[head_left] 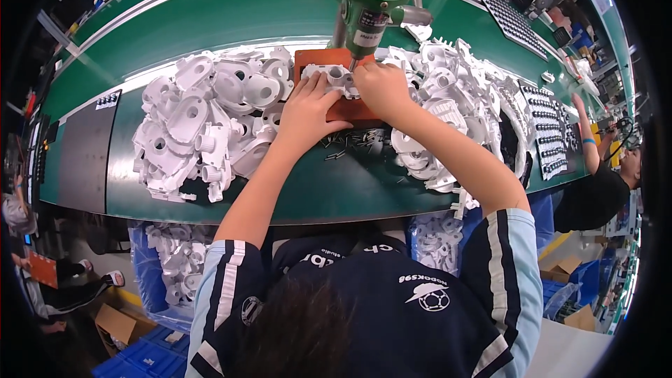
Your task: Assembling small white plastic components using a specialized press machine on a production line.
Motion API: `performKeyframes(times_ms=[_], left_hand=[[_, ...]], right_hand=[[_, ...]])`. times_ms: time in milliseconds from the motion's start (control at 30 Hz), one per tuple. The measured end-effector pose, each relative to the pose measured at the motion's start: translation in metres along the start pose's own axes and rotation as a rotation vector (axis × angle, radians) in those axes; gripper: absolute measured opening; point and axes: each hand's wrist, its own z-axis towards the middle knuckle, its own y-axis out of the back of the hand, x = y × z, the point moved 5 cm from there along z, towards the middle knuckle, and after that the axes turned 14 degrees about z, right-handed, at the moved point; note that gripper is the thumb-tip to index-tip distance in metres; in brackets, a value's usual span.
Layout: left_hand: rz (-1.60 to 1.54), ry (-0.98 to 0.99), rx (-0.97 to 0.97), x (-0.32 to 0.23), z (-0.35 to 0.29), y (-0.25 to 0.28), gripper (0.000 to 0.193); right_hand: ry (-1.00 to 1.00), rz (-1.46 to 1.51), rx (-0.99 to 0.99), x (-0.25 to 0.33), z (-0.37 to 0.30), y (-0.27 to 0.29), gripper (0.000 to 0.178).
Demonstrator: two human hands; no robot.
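Observation:
A white plastic part with a round opening lies on the orange-red base of a green press. My left hand rests its stretched fingers over the part's left end, with the thumb spread apart along the base's near edge. Just below the press's narrow tip, my right hand is closed, fingers bent together at the part's right end. What sits in its fingers is hidden. Several small metal pins lie scattered on the bench in front of the base.
White plastic parts are heaped on the left and right of the green bench. Blue-lined bins with more parts stand below its edge. Farther right is a tray of small dark pieces. A co-worker sits there.

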Motion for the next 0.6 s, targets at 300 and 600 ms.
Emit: performKeyframes(times_ms=[300,600], left_hand=[[0.005,0.006,-0.019,0.003,-0.003,-0.001,0.058],[-0.011,0.012,-0.031,0.001,-0.002,-0.002,0.059]], right_hand=[[-0.477,0.294,0.07,-0.01,0.006,-0.003,0.025],[0.012,0.308,-0.051,-0.001,-0.004,0.003,0.017]])
